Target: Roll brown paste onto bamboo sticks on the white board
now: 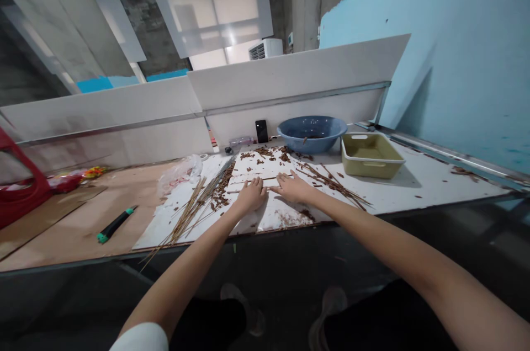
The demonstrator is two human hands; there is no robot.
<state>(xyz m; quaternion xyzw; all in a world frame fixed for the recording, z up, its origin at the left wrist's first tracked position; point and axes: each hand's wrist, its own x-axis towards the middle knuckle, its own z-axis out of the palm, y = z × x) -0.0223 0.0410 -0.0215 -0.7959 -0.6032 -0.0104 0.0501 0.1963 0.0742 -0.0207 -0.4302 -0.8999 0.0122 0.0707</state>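
My left hand (250, 195) lies palm down on the white board, its fingers stretched forward. Beside it, my right hand (295, 188) is also flat, fingers extended, with a small gap between the two. A thin brown stick (271, 178) runs crosswise at the fingertips; whether anything lies under the palms is hidden. Brown crumbly pieces (247, 156) are scattered just beyond the hands. Left of my left hand is a bundle of thin sticks (188, 213). To the right of my right hand lie several darker, coated-looking sticks (337, 185).
At the back stand a blue basin (312, 144), an olive-green plastic bin (370, 169) and a black phone-like object (261, 131). A clear plastic bag (180, 174) and a black-and-green handled tool (116, 225) lie leftward. A red plastic object (25, 185) stands far left. White panels (290, 78) border the table.
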